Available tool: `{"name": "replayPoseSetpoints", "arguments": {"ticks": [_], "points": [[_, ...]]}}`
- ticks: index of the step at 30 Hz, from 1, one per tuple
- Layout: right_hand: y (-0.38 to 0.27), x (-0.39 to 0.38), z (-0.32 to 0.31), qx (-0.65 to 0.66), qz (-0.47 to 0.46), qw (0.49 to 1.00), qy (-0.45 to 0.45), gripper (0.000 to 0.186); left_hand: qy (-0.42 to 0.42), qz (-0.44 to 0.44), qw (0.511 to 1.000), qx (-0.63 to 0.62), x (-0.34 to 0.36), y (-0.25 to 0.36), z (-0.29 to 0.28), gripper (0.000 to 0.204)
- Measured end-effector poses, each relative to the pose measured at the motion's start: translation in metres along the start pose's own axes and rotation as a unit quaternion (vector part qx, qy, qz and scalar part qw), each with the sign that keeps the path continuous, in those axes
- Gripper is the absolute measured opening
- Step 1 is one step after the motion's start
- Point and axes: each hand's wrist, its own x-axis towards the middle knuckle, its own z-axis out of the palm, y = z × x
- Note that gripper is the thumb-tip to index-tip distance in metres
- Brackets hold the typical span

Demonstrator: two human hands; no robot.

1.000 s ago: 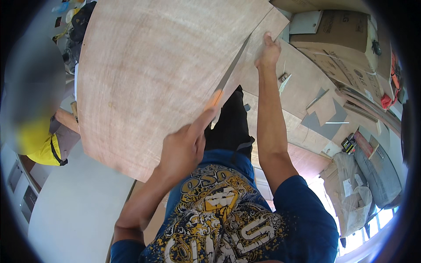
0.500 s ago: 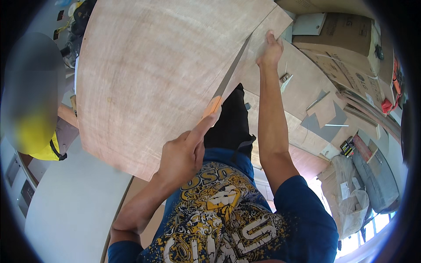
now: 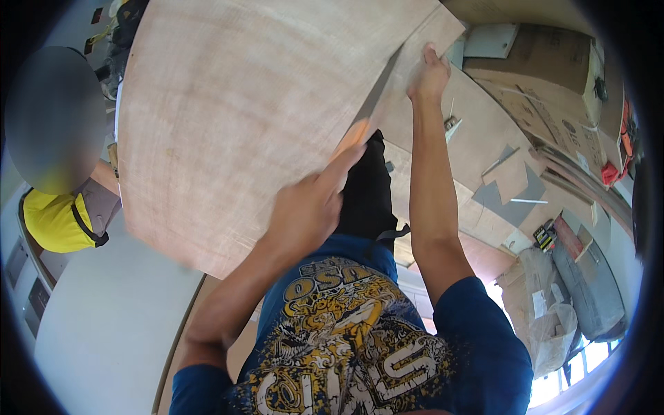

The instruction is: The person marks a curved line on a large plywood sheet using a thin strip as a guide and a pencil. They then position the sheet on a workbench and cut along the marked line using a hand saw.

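Note:
My left hand is closed round the orange handle of a handsaw. The saw's grey blade slants up and to the right, lying in a cut along a large sheet of plywood. To the right of the blade, a narrow strip of the sheet is partly separated by the cut line. My right hand grips this strip at its outer edge, thumb on top and fingers curled out of sight beneath. Motion blurs the saw handle and left hand slightly.
At the left stands another person in grey, beside a yellow cloth item. A white panel lies lower left. Cardboard boxes fill the upper right. Grey offcuts and a plastic-wrapped bundle lie at right.
My left hand and the saw have pushed forward, up and to the right along the cut. My right hand keeps its grip on the strip. The other person has shifted slightly.

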Motion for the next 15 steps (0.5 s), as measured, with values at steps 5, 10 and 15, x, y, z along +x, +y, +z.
{"name": "replayPoseSetpoints", "arguments": {"ticks": [5,10,15], "points": [[-0.012,-0.008,0.002,-0.028,-0.005,0.999,0.017,0.067,-0.043,-0.034,0.998,0.006,-0.028,-0.002,-0.015,0.066],[-0.009,-0.002,-0.001,0.005,-0.023,0.999,-0.024,0.059,0.065,0.086,0.993,-0.041,0.129,-0.019,0.047,0.063],[-0.013,0.005,0.004,0.040,-0.023,0.998,-0.033,0.060,0.051,0.044,0.998,0.001,0.079,-0.009,0.039,0.062]]}}
